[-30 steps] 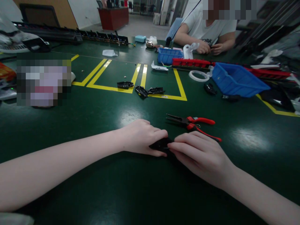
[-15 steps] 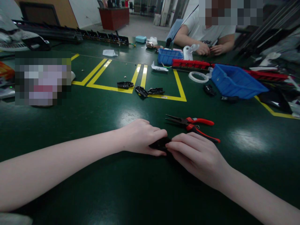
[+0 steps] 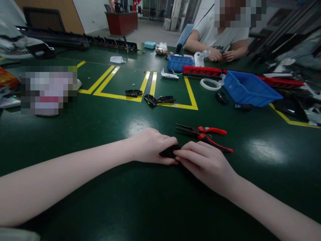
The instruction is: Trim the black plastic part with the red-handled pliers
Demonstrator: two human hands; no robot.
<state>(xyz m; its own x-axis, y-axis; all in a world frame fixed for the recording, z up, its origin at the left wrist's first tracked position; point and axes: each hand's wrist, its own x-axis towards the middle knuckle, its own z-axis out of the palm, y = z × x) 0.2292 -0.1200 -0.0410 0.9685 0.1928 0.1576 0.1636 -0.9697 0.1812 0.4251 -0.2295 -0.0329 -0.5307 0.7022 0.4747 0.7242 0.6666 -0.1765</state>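
Observation:
Between my two hands is a small black plastic part (image 3: 168, 152), low over the green table. My left hand (image 3: 149, 146) is closed around its left end, thumb below and fingers above. The fingertips of my right hand (image 3: 202, 161) pinch its right end and hide much of it. Just beyond my right hand lie long-nose pliers (image 3: 198, 132) with red and black handles, jaws apart and pointing left. Farther off, several similar black parts (image 3: 150, 99) rest near the yellow tape lines.
A large blue bin (image 3: 250, 88) stands at the right, with a white tape roll (image 3: 210, 84) and black pieces beside it. A smaller blue bin (image 3: 180, 63) and a red strip (image 3: 202, 70) lie farther back. Across the table sits a person (image 3: 218, 43) working with both hands.
My right hand has shifted slightly left along the black part, its fingertips closer to my left hand. The view has moved a little; the pliers and other parts lie as before.

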